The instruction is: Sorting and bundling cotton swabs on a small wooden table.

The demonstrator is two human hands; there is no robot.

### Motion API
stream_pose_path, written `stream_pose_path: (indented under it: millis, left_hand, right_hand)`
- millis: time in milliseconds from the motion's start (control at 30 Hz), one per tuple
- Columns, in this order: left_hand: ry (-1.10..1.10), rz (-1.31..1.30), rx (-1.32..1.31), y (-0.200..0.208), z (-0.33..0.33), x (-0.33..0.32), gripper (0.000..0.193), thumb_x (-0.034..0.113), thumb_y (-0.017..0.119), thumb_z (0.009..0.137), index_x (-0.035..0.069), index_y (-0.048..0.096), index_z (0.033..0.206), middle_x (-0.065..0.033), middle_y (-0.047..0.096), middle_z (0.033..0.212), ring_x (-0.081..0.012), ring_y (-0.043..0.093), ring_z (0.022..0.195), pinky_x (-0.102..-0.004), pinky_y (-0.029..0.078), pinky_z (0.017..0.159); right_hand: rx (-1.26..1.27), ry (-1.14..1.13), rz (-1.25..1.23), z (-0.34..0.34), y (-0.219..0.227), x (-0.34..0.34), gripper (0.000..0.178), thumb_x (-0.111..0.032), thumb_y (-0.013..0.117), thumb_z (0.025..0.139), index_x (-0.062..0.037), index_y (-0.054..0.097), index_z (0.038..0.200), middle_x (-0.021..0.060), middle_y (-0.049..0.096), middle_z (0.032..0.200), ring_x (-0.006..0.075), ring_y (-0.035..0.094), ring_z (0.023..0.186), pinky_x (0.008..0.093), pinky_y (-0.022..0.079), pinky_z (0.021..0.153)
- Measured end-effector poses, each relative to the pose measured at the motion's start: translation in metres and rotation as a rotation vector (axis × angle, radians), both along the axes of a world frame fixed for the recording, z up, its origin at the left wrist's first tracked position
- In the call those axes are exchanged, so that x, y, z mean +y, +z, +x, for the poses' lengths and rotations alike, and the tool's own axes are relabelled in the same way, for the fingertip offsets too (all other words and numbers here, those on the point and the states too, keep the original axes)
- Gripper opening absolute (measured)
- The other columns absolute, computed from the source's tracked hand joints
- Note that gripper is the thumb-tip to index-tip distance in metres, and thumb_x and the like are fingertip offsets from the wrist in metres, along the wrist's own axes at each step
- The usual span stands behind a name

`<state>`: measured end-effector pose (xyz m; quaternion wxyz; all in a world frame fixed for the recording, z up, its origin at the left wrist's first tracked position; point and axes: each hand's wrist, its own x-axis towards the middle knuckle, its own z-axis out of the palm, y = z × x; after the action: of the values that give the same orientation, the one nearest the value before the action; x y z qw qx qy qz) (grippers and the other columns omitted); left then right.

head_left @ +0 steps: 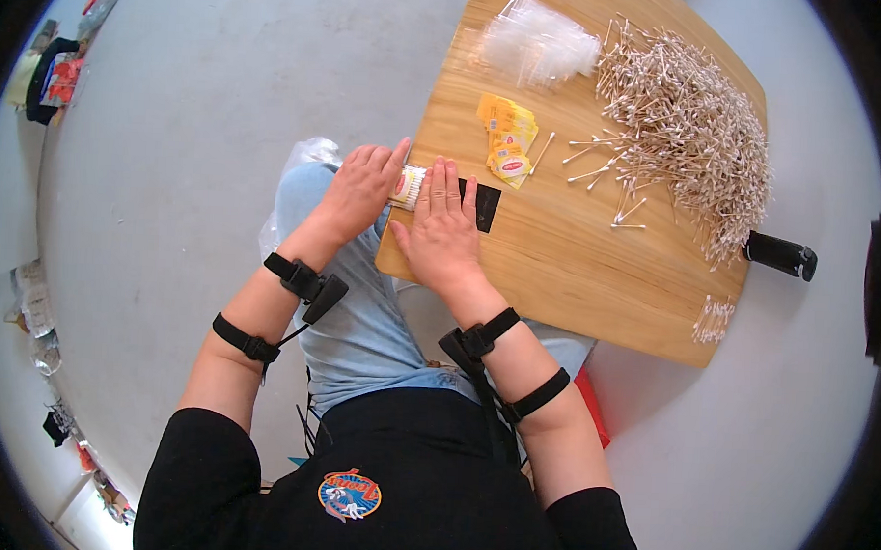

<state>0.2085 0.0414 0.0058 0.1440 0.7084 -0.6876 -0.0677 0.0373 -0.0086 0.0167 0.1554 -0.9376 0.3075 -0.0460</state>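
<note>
At the table's left edge, a small clear packet of cotton swabs (408, 187) with a yellow-and-red label lies between my hands. My left hand (364, 191) is closed at the packet's left side, its fingers bent and its thumb hidden. Flat on the table, my right hand (444, 234) has its fingers stretched out along the packet's right side. A black flat piece (485, 207) lies partly under the right fingers. Just beyond are fanned yellow label cards (508, 138) and one loose cotton swab (542, 153).
Clear plastic bags (539, 43) are stacked at the table's far side. A large heap of cotton swabs (688, 129) covers the far right, with strays beside it. A small group of swabs (713, 319) lies at the near right corner. A black cylinder (780, 255) juts past the wooden table's (578, 271) right edge.
</note>
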Motion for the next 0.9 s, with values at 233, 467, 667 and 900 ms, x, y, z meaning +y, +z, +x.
stream_pose_path:
  millis: [233, 467, 667, 900]
  left_hand:
    - [0.016, -0.007, 0.013, -0.002, -0.002, -0.002, 0.058, 0.007, 0.056, 0.088, 0.001, 0.041, 0.144, -0.0141, 0.057, 0.112, -0.0322, 0.053, 0.109, -0.0425, 0.042, 0.1]
    - [0.037, -0.013, -0.039, -0.004, 0.006, 0.004, 0.056, 0.006, 0.054, 0.089, 0.003, 0.042, 0.143, -0.0134, 0.057, 0.112, -0.0321, 0.053, 0.109, -0.0418, 0.043, 0.097]
    - [0.062, 0.016, -0.077, 0.002, 0.022, 0.015, 0.055, 0.007, 0.054, 0.089, 0.002, 0.043, 0.142, -0.0135, 0.058, 0.11, -0.0319, 0.054, 0.108, -0.0423, 0.043, 0.096]
    - [0.092, -0.06, -0.149, 0.04, 0.026, 0.044, 0.054, 0.004, 0.058, 0.085, 0.0, 0.047, 0.137, -0.0135, 0.059, 0.101, -0.0319, 0.056, 0.098, -0.0408, 0.046, 0.087]
  right_hand:
    - [0.01, 0.015, 0.003, 0.007, 0.004, -0.001, 0.083, -0.047, 0.057, 0.09, 0.013, 0.037, 0.143, 0.0281, 0.029, 0.154, 0.037, 0.017, 0.149, 0.0564, 0.005, 0.12]
    - [-0.078, 0.027, 0.007, 0.014, -0.001, 0.002, 0.082, -0.044, 0.063, 0.086, 0.0131, 0.041, 0.141, 0.0285, 0.032, 0.153, 0.0386, 0.018, 0.148, 0.0571, 0.006, 0.12]
    - [-0.142, 0.032, -0.002, 0.03, -0.004, 0.01, 0.079, -0.043, 0.062, 0.088, 0.0118, 0.041, 0.141, 0.0282, 0.032, 0.153, 0.0382, 0.021, 0.148, 0.0547, 0.008, 0.12]
    - [-0.294, 0.107, -0.017, 0.034, 0.018, 0.022, 0.072, -0.038, 0.062, 0.089, 0.0108, 0.043, 0.139, 0.0265, 0.034, 0.152, 0.0376, 0.025, 0.146, 0.0513, 0.014, 0.12]
